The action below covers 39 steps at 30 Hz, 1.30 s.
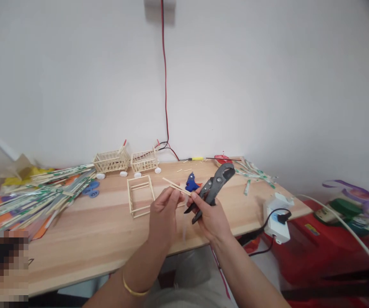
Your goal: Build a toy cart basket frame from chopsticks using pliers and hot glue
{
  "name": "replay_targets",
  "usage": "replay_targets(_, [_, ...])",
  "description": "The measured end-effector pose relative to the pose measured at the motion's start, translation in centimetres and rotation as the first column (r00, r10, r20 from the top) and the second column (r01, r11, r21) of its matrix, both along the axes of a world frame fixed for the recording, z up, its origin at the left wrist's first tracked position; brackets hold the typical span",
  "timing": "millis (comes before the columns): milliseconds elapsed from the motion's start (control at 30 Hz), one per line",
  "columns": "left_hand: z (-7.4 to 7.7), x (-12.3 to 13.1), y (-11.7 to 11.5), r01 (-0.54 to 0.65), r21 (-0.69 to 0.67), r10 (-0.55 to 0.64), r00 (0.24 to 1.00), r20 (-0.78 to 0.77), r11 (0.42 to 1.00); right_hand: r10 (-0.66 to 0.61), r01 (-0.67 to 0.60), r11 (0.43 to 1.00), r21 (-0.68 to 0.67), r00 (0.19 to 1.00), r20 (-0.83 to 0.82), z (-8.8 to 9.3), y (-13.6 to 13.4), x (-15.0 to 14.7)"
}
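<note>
My left hand (166, 209) pinches thin wooden sticks (175, 185) above the front half of the table. Close beside it, my right hand (211, 214) is closed around black-handled cutters (216, 183), whose jaws point up and to the right. The right thumb and fingertips also touch the near end of the sticks. Just behind the hands lies a blue glue gun (191, 182). An open frame of glued sticks (141, 196) rests on the table to the left of my left hand.
Two wheeled stick carts (112, 161) stand near the wall. Many wrapped sticks (49, 194) and blue discs (91, 188) cover the left side. A white power strip (277, 218) with cables is at the right edge, near red boxes (319, 248).
</note>
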<state>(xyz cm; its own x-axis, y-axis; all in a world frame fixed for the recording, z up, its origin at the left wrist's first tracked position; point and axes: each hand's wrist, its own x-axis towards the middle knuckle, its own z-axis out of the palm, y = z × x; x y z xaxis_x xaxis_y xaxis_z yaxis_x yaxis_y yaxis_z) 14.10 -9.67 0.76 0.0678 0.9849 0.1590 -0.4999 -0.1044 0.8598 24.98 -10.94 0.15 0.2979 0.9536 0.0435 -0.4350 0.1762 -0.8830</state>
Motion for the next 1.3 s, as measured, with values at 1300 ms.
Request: replay_targets(1300, [1.1, -4.5, -0.6, 0.115, 0.581, 0.406, 0.607, -0.683, 0.805, 0.076, -0.095, 0.993, -0.07, 0.059, 0.995, 3.6, -3.4, 3.6])
